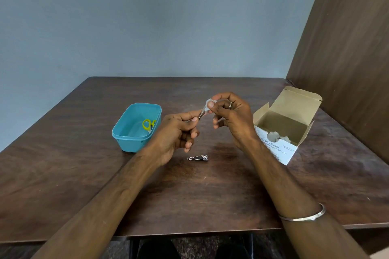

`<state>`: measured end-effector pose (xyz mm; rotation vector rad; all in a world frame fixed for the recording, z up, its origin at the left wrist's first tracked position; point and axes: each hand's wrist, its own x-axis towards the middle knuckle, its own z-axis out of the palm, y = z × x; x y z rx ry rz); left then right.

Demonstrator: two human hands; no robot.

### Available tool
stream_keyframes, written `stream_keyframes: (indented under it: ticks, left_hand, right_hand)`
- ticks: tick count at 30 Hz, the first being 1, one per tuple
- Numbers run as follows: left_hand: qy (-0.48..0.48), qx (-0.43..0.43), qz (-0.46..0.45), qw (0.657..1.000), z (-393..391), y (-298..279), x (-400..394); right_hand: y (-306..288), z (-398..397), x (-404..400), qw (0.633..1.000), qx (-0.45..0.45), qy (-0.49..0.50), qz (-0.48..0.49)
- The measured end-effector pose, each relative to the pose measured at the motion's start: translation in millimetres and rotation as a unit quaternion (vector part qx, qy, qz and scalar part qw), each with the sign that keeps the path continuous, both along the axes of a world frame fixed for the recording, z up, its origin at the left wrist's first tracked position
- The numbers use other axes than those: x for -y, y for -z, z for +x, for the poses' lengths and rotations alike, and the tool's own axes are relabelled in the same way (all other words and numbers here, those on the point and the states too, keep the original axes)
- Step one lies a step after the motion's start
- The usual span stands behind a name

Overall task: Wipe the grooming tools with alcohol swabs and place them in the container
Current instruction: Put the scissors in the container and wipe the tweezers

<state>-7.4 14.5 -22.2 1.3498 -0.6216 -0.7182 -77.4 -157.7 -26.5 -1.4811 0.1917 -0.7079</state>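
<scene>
My left hand (179, 132) pinches a thin metal tool, perhaps tweezers (202, 112), by its lower end above the table's middle. The white alcohol swab (209, 105) is wrapped around the tool's upper tip, pinched there by my right hand (229, 115). A metal nail clipper (197, 157) lies flat on the table below both hands. To the left stands the blue plastic container (126, 134), and inside it rest small scissors with yellow handles (149, 124).
An open cardboard box of alcohol swabs (288, 124) stands at the right with white packets inside. The dark wooden table (63, 174) ends at a grey wall behind and a brown wooden panel (347, 48) on the right.
</scene>
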Motion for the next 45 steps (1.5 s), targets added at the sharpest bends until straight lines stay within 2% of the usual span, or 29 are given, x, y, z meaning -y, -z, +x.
stream_keyframes:
  ticks: [6,12,18,23,29,35,45]
  left_hand:
    - [0.005,0.009,0.009,1.0,2.9,2.0,0.1]
    - [-0.004,0.009,0.007,1.0,7.3,4.8,0.3]
    - [0.0,0.015,0.008,1.0,8.5,7.4,1.7]
    - [-0.018,0.01,-0.023,1.0,9.9,7.3,2.8]
    - [-0.003,0.017,-0.015,1.0,9.5,8.7,1.9]
    - [0.033,0.018,-0.009,0.999,9.2,5.5,-0.4]
    - [0.04,0.005,-0.02,0.999,3.2,2.1,-0.2]
  right_hand:
    - [-0.9,-0.1,1.0,1.0,-0.002,0.01,0.009]
    - [-2.8,-1.1,-3.0,0.999,-0.021,-0.039,0.0]
    - [-2.9,-1.5,-0.2,1.0,-0.003,-0.014,0.012]
    - [-4.0,-2.0,1.6,0.997,-0.01,-0.071,0.029]
    - [-1.8,0.6,-5.5,0.997,-0.018,-0.072,-0.018]
    - [-1.8,2.4,-4.2,0.999,-0.001,-0.037,-0.007]
    - [-1.6,2.1,-8.4,0.993,-0.038,-0.095,-0.062]
